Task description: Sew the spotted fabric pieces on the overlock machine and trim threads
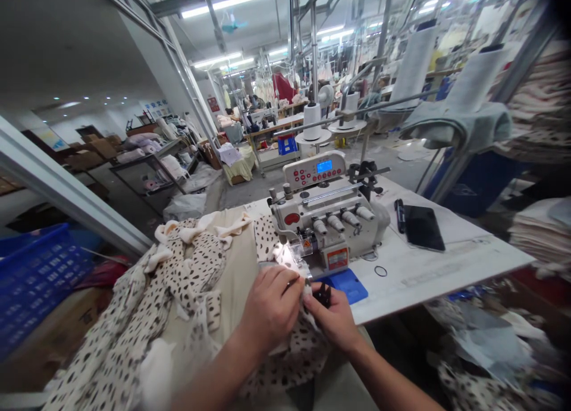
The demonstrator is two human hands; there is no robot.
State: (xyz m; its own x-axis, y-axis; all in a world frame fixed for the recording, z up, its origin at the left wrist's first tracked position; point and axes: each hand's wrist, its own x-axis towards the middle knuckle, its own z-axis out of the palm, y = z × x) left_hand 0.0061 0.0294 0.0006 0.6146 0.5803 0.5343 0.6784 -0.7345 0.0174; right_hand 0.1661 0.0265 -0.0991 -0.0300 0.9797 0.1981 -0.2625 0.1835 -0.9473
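Note:
An overlock sewing machine (328,212) stands on the white table, its lamp lit over the needle area. Cream fabric with dark spots (303,345) runs from under the presser area down over the table's front edge. My left hand (272,307) is closed, pinching the edge of this fabric just in front of the machine. Close beside it, my right hand (334,319) has thumb and fingers at the same edge. Small black thread snips (323,294) sit in its grip, partly hidden by the fingers. More spotted fabric (196,262) lies heaped left of the machine.
A black phone (419,228), a dark marker-like object (399,216) and a black ring (380,271) lie on the table to the right. A blue basket (40,280) stands at left. White thread cones (312,121) rise behind the machine. Fabric scraps (486,345) are piled at lower right.

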